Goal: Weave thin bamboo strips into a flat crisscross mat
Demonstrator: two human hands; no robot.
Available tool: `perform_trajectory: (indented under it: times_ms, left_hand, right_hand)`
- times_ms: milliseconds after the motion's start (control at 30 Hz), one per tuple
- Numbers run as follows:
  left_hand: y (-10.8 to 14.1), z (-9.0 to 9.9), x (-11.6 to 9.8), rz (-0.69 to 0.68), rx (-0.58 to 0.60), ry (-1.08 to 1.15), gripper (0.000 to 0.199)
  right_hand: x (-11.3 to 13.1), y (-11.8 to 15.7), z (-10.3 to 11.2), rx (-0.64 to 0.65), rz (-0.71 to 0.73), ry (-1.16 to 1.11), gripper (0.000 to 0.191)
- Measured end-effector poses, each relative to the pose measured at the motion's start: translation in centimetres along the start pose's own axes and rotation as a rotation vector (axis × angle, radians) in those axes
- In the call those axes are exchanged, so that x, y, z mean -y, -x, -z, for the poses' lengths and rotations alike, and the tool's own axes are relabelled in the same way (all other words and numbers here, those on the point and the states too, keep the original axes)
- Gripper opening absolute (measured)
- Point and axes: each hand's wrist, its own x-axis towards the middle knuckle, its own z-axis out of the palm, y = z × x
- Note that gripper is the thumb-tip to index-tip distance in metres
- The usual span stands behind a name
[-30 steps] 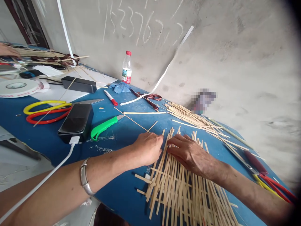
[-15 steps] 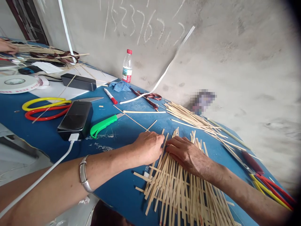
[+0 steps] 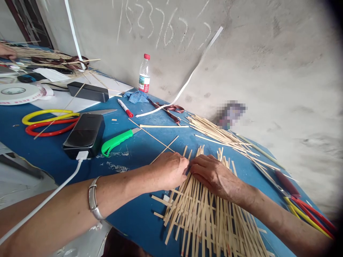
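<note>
So, left to right: green box knife (image 3: 116, 142) lying on the blue worktop (image 3: 144, 160), then the left hand (image 3: 170, 171), fingers curled in at the edge of the bamboo strip mat (image 3: 209, 225), can't tell if it's pinching a strip. The mat sits at the near edge of the worktop, long strips pointing away toward the wall (image 3: 268, 71), ends fanned and ragged. Right hand (image 3: 215, 175) is spread flat on top, just beside the left, with a loose strip pile (image 3: 217, 135) beyond.
</note>
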Motion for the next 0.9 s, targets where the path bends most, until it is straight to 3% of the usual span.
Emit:
perform_trajectory:
  times_ms: [233, 433, 700, 900]
  left_hand:
    - [-0.1, 0.1, -0.1, -0.007, 0.031, -0.024, 0.014]
    - [0.0, -0.1, 0.1, -0.011, 0.022, -0.039, 0.017]
    - [0.0, 0.6, -0.5, 0.013, 0.029, -0.077, 0.022]
    - [-0.2, 0.2, -0.3, 0.005, 0.007, -0.06, 0.023]
  right_hand:
    - [-0.7, -0.4, 0.2, 0.032, -0.011, -0.001, 0.025]
    - [-1.4, -1.8, 0.9, 0.177, 0.108, 0.244, 0.021]
    - [-1.9, -2.6, 0.5, 0.134, 0.29, 0.407, 0.024]
    - [-1.2, -1.8, 1.2, 0.06, 0.266, 0.359, 0.026]
